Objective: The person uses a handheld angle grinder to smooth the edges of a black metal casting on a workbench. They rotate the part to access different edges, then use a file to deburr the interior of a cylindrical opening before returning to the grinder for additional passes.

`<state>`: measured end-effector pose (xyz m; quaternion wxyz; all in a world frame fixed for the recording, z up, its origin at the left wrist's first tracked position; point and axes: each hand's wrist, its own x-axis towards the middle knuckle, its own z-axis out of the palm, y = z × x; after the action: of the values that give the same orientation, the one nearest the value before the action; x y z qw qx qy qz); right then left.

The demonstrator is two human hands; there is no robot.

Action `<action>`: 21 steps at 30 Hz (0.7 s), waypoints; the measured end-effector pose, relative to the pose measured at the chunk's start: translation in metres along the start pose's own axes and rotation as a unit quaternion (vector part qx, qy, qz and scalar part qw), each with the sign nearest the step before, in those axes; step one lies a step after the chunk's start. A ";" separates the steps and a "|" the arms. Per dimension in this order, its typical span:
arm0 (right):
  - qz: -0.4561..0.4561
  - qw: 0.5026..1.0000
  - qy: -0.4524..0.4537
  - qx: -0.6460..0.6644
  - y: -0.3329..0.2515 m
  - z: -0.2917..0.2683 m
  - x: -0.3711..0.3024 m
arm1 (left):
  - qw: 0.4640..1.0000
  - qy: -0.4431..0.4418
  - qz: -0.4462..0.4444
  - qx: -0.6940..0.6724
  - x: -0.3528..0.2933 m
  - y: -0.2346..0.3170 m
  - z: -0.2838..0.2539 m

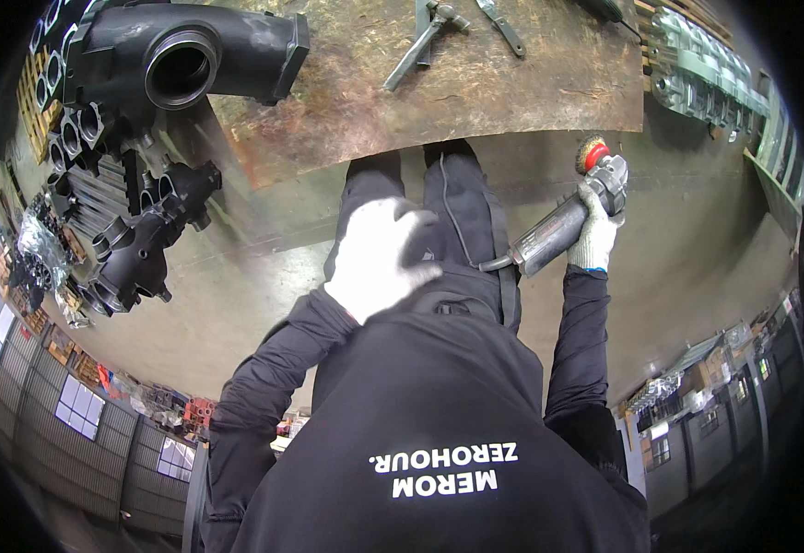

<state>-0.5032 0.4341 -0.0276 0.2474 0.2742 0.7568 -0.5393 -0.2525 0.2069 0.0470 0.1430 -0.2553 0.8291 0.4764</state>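
A: What is the right hand (595, 235) doing?

B: It wears a white knit glove, and its fingers are clamped around the grey body of an angle grinder (563, 226). The tool hangs out over the concrete floor (697, 249), just beside the person's right leg, with its wire brush wheel (592, 153) close under the tabletop's edge.

A: And the left hand (379, 258)?

B: Also gloved, held in front of the body near the waist. Its fingers are loosely curled and a little apart, gripping nothing that shows.

A: Describe the surface.

B: The tabletop (475, 83) is a worn, rust-stained metal sheet. A large black cast pipe fitting (181, 60) lies on its left end, and a clamp (425, 37) and a wrench (501, 25) lie near the far edge.

A: The room?

B: A workshop. Stacks of black castings (134, 249) stand on the floor at the left, grey metal parts (706, 74) are piled at the right, and windows (79, 405) line a wall.
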 end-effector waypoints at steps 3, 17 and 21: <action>-0.024 1.000 0.008 0.011 0.001 0.000 0.000 | 0.997 -0.063 0.038 -0.012 0.000 0.017 0.003; -0.037 0.999 -0.024 0.007 0.033 -0.009 0.028 | 0.986 0.137 -0.096 -0.004 0.001 -0.026 -0.019; -0.035 0.999 0.041 0.010 0.035 -0.002 0.026 | 0.958 0.222 -0.176 -0.033 -0.007 -0.056 -0.041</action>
<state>-0.4980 0.4489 -0.0684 0.1947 0.2718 0.7702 -0.5431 -0.2150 0.1503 0.0308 0.0281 -0.5010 0.7656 0.4025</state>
